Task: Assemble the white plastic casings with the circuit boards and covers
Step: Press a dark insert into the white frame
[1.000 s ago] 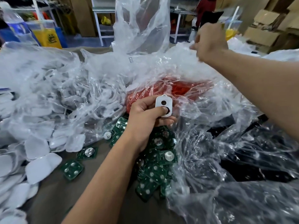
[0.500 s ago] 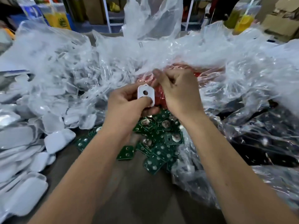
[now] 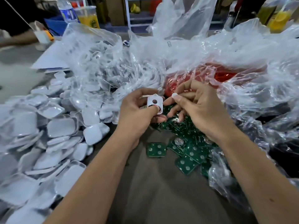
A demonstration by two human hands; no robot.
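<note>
1. We've got our left hand (image 3: 137, 110) curled around a white casing (image 3: 154, 103), thumb pressed across its lower face, fingers wrapped behind, with a dark round hole facing us.
2. Just right of the casing, our right hand (image 3: 199, 107) pinches a small white round button (image 3: 174, 95) between thumb and forefinger; the other fingers hang loosely curled, and button and casing sit close but apart.
3. Directly below the casing, green circuit boards (image 3: 186, 143) lie heaped on the brown table (image 3: 153, 191), one board (image 3: 156, 149) lying alone at the heap's left edge, silver pads up.
4. Left of the casing, loose white covers (image 3: 61, 126) spill across the table in a big pile.
5. Behind the casing, clear plastic bags (image 3: 105, 62) hold more white parts, and one bag of red parts (image 3: 210, 75) sits just behind our right hand.
6. Far behind the casing stand a bottle with a blue label (image 3: 68, 12) and a yellow drink cup (image 3: 89, 15); the print on both is too blurred to read.
</note>
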